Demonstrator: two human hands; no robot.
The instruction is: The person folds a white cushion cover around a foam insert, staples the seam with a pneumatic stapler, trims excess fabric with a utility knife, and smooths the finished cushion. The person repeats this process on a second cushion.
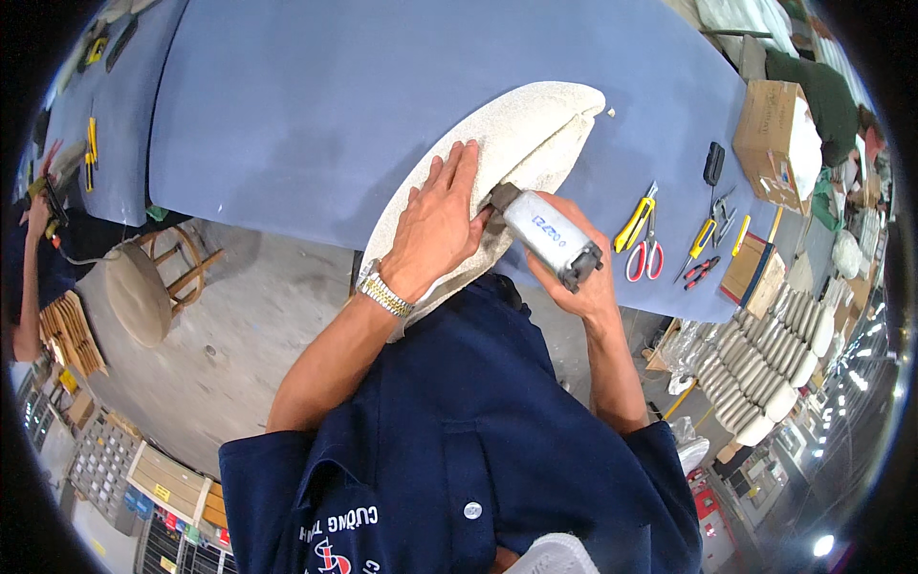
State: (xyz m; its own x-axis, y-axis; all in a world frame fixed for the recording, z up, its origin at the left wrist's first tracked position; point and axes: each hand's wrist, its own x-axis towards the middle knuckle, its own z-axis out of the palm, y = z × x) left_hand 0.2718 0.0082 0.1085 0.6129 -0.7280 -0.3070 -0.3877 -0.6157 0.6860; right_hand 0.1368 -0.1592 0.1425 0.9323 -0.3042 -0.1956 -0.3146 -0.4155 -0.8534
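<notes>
At a blue-covered workbench (316, 105) above a concrete floor (258, 316), your left hand (435, 225) presses flat on the cream cushion (535, 124) at the table's edge; your right hand (583, 277) grips a grey power tool (547, 234).

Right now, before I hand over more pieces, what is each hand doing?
Left hand: open, fingers flat, pressing on the cream oval fabric cushion.
Right hand: closed around the grey cylindrical power tool, its tip at the cushion's seam.
</notes>
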